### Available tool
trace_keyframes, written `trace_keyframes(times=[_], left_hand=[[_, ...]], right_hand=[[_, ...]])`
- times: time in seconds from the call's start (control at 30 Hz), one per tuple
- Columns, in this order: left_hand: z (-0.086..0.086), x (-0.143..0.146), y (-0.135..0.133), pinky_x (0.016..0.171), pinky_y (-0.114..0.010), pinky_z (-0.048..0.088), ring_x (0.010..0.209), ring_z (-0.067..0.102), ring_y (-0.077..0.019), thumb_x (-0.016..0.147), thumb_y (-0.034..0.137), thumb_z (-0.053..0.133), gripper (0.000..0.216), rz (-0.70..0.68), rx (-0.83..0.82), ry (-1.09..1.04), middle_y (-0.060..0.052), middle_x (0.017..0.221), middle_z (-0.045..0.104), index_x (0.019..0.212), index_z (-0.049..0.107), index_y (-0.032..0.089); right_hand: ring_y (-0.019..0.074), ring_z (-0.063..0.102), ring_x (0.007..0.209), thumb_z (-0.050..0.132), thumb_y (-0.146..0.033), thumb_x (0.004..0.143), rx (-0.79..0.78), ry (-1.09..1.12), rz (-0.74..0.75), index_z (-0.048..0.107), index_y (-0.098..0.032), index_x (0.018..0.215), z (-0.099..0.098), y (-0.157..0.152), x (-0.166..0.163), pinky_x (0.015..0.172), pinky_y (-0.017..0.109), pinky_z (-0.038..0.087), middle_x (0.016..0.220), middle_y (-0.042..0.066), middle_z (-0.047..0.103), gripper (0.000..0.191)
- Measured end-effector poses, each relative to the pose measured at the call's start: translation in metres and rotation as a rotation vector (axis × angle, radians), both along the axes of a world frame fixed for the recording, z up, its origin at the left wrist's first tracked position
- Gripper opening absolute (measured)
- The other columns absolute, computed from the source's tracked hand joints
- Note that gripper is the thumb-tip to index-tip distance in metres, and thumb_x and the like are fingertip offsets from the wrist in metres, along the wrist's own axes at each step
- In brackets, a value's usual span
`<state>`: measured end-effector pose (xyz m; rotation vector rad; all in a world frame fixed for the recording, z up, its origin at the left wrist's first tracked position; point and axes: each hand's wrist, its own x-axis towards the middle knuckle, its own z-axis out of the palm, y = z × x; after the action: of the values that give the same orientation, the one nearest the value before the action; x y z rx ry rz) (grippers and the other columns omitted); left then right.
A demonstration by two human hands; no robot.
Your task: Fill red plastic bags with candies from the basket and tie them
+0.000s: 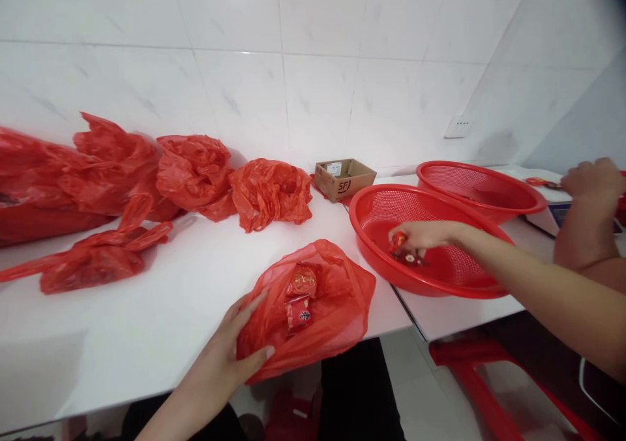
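Two red wrapped packets [298, 314] lie in an open red bag [342, 336], which sits at the table's front edge by its right corner and hangs slightly over. So far those are the only ones I can make out inside; the bag's mouth gapes wide. The left hand [235, 340] has thumb and fingers spread against the bag's left side. The right hand [415, 237] pinches small packets [400, 239] inside the front basket [372, 258], so these remain outside the bag; their count is unclear.

That basket's raised wall stands between the right hand and the bag, beside the seam at the table's [195, 284] right edge. Behind it is a second basket [531, 203]. Along the table's back edge are a small cardboard box [345, 181] and crumpled red bags [271, 193]; toward the left edge lies a knotted bag [98, 258], its contents hard to tell. Past the baskets, a co-worker's hand [594, 183] is raised near a device [560, 212], close to the working arm.
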<state>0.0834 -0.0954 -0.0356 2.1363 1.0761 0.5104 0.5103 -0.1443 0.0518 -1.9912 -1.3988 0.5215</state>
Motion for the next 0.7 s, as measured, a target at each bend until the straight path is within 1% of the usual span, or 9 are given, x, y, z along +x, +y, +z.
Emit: trace_keyframes(times=[0.07,0.1,0.13,0.2,0.27,0.37,0.47,0.6,0.7], left_hand=[[0.002,0.002,0.0,0.118,-0.053,0.019,0.143,0.03,-0.0322,0.085,0.043,0.061,0.066,0.023,-0.03,-0.045,-0.005,0.154,0.036,0.146,0.04,0.033],[0.005,0.004,0.0,0.118,-0.053,0.02,0.142,0.031,-0.0321,0.084,0.044,0.061,0.066,0.041,-0.057,-0.073,-0.006,0.154,0.037,0.146,0.04,0.032],[0.008,0.006,0.001,0.118,-0.052,0.02,0.142,0.031,-0.0318,0.084,0.045,0.061,0.067,0.059,-0.096,-0.102,-0.006,0.154,0.037,0.146,0.04,0.031],[0.015,0.012,0.0,0.118,-0.047,0.024,0.143,0.031,-0.0301,0.084,0.047,0.062,0.071,0.095,-0.184,-0.163,-0.007,0.154,0.037,0.147,0.038,0.027],[0.021,0.019,-0.001,0.117,-0.043,0.028,0.143,0.03,-0.0282,0.083,0.048,0.062,0.076,0.127,-0.25,-0.23,-0.008,0.155,0.036,0.149,0.034,0.024],[0.026,0.027,-0.004,0.116,-0.039,0.029,0.144,0.028,-0.0265,0.081,0.045,0.065,0.079,0.161,-0.274,-0.313,-0.007,0.156,0.036,0.15,0.033,0.023],[0.026,0.03,-0.005,0.117,-0.038,0.025,0.144,0.028,-0.0253,0.08,0.041,0.066,0.08,0.155,-0.26,-0.36,-0.007,0.157,0.032,0.15,0.033,0.022],[0.023,0.024,-0.007,0.118,-0.039,0.022,0.144,0.029,-0.0254,0.08,0.037,0.065,0.079,0.161,-0.226,-0.361,-0.007,0.157,0.031,0.15,0.032,0.022],[0.021,0.017,-0.008,0.118,-0.039,0.021,0.145,0.028,-0.0244,0.08,0.035,0.063,0.077,0.173,-0.182,-0.334,-0.007,0.157,0.031,0.15,0.033,0.021]], right_hand=[[0.016,0.064,0.076,0.071,-0.037,0.082,-0.095,0.102,0.1,0.065,-0.016,0.087,0.02,0.012,0.004,0.068,0.029,0.053,0.088,0.006,0.067,0.022],[0.015,0.063,0.07,0.073,-0.037,0.078,-0.122,0.187,0.159,0.063,-0.017,0.081,0.029,0.017,0.001,0.064,0.028,0.052,0.08,0.005,0.067,0.022],[0.0141,0.062,0.066,0.075,-0.036,0.076,-0.128,0.286,0.218,0.061,-0.017,0.079,0.038,0.021,-0.004,0.062,0.027,0.051,0.075,0.003,0.066,0.023],[0.0131,0.061,0.063,0.075,-0.036,0.074,-0.08,0.468,0.32,0.059,-0.019,0.084,0.049,0.026,-0.027,0.058,0.026,0.05,0.073,0.001,0.066,0.026],[0.0122,0.061,0.061,0.075,-0.037,0.073,-0.017,0.56,0.401,0.056,-0.02,0.087,0.052,0.027,-0.061,0.056,0.025,0.049,0.074,0.0,0.066,0.029],[0.0129,0.062,0.062,0.072,-0.039,0.076,-0.056,0.585,0.547,0.053,-0.021,0.084,0.038,0.03,-0.115,0.058,0.027,0.052,0.076,0.0,0.066,0.026],[0.0157,0.064,0.069,0.063,-0.041,0.083,-0.096,0.438,0.632,0.055,-0.025,0.085,0.014,0.035,-0.152,0.063,0.031,0.054,0.078,-0.001,0.066,0.019],[0.0169,0.066,0.074,0.059,-0.039,0.084,-0.054,0.174,0.659,0.062,-0.029,0.088,-0.01,0.039,-0.169,0.066,0.032,0.054,0.081,-0.002,0.067,0.012],[0.0178,0.067,0.085,0.06,-0.036,0.083,-0.092,0.13,0.714,0.063,-0.032,0.102,-0.011,0.039,-0.169,0.073,0.032,0.054,0.097,-0.002,0.069,0.02]])
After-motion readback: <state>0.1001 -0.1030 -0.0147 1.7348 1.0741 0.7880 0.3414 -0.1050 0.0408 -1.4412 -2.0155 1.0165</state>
